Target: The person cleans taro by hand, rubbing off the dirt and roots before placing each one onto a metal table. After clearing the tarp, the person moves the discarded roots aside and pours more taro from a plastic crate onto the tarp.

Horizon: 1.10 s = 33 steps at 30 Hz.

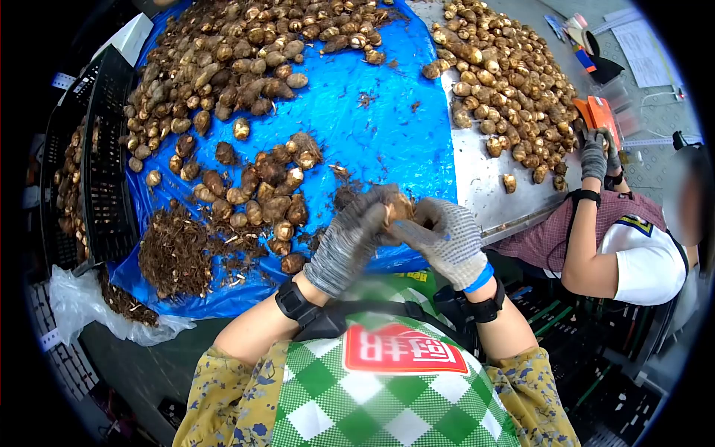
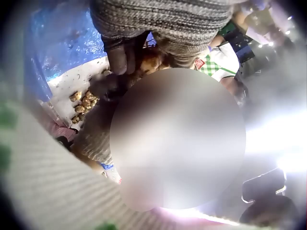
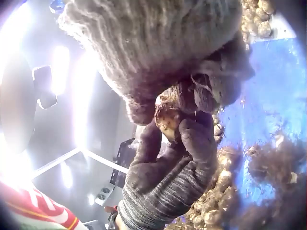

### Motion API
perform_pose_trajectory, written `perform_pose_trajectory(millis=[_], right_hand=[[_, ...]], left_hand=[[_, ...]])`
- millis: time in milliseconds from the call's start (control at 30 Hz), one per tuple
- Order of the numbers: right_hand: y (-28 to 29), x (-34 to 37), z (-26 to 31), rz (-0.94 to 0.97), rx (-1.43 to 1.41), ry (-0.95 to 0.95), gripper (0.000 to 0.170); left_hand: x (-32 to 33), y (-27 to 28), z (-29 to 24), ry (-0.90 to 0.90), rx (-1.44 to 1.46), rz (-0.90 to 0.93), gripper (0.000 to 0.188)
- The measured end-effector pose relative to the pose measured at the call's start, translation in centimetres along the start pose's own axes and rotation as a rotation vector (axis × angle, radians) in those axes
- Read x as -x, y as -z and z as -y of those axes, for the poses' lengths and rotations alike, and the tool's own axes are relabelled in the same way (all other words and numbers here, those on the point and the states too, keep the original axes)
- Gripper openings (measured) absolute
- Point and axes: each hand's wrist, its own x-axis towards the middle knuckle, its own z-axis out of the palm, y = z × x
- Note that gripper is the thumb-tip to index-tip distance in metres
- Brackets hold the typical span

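the head view has a brown tuber (image 1: 400,211) raised in front of the person's apron (image 1: 387,387), above the near edge of the blue sheet (image 1: 372,141), between two gloved hands. the left hand (image 1: 346,242) has its grip curled round one side of the tuber, and the right hand (image 1: 449,237) pinches it from the other side; the right wrist view shows the fingers of both gloves touching its skin, while a large blurred patch hides much of the left wrist view. just beyond the left hand, on the sheet, lies a small group of tubers (image 1: 261,190), with a tangled mound of root fibres (image 1: 175,249) beside it. farther out, a broad heap of darker tubers (image 1: 231,56) spreads over the sheet, and a black crate (image 1: 108,164) stands at its left side with more tubers in it. a crumpled clear bag (image 1: 82,305) is below the crate. to the right, a pile of paler tubers (image 1: 506,82) rests on the bare metal tabletop (image 1: 477,182). past that, a second person (image 1: 633,242) in gloves has both hands near an orange object (image 1: 599,115); whether they grip it, i cannot tell.
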Motion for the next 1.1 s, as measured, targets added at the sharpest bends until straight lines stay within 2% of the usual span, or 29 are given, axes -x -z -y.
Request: perform_pose_trajectory(millis=[100, 133, 267, 333, 367, 400, 433, 500, 567, 600, 667, 700, 733, 833, 967, 1067, 1100], right_hand=[[-0.6, -0.3, 0.3, -0.029, -0.141, 0.153, 0.033], [-0.8, -0.1, 0.9, -0.049, -0.202, 0.186, 0.029], [-1.9, 0.2, 1.3, -0.158, 0.311, 0.732, 0.018], [-1.9, 0.1, 1.0, -0.182, 0.107, 0.769, 0.015], [-1.9, 0.0, 0.9, -0.189, 0.004, 0.787, 0.014], [-1.6, 0.1, 0.2, -0.168, -0.091, 0.677, 0.009], [-1.3, 0.3, -0.3, -0.127, -0.373, 0.415, 0.004], [-1.0, 0.1, -2.0, -0.144, -0.547, 0.079, 0.005], [-1.4, -0.1, -1.7, -0.207, -0.541, 0.075, 0.009], [-1.5, -0.2, -1.6, -0.242, -0.536, 0.071, 0.012], [-0.9, 0.0, -0.6, -0.222, -0.217, 0.213, 0.019], [-0.6, 0.1, -0.1, -0.21, -0.059, 0.282, 0.023], [-0.4, -0.2, 0.1, -0.197, 0.124, 0.372, 0.035], [-1.0, -0.3, -0.1, -0.116, 0.467, 0.515, 0.036], [-1.2, 0.0, -0.5, -0.035, 0.371, 0.648, 0.035], [-1.5, 0.2, -0.7, -0.126, -0.139, 0.476, 0.033], [-1.3, 0.2, -0.8, -0.122, -0.382, 0.284, 0.031]], left_hand=[[0.1, -0.3, 0.3, -0.084, -0.242, -0.028, 0.041], [0.1, -0.3, 0.3, -0.055, -0.263, -0.071, 0.041], [-0.6, 1.5, 2.4, -0.071, -0.218, -0.104, 0.044], [-0.9, 2.3, 3.0, -0.148, -0.197, -0.026, 0.048], [-1.0, 2.6, 2.7, -0.049, 0.016, 0.033, 0.048], [-0.9, 3.2, 2.4, 0.048, 0.229, 0.091, 0.049], [-0.8, 3.5, 2.1, 0.141, 0.442, 0.151, 0.049], [0.1, 1.8, 0.4, 0.147, 0.375, 0.05, 0.048], [0.1, 1.5, 0.4, 0.181, 0.348, -0.004, 0.047], [0.0, 1.5, 0.7, 0.116, 0.247, -0.008, 0.047], [-0.2, 1.4, 1.3, -0.018, 0.045, -0.02, 0.047], [-0.2, 1.1, 1.3, -0.001, 0.027, -0.024, 0.045], [-0.1, 0.7, 1.1, 0.015, 0.009, -0.03, 0.044], [0.2, 1.9, 1.5, 0.08, -0.146, -0.055, 0.039], [0.7, 1.0, -0.6, 0.182, -0.5, -0.059, 0.033], [0.4, 1.4, -0.4, 0.187, -0.327, 0.011, 0.032], [0.5, 1.1, -0.4, 0.177, -0.283, 0.001, 0.035]])
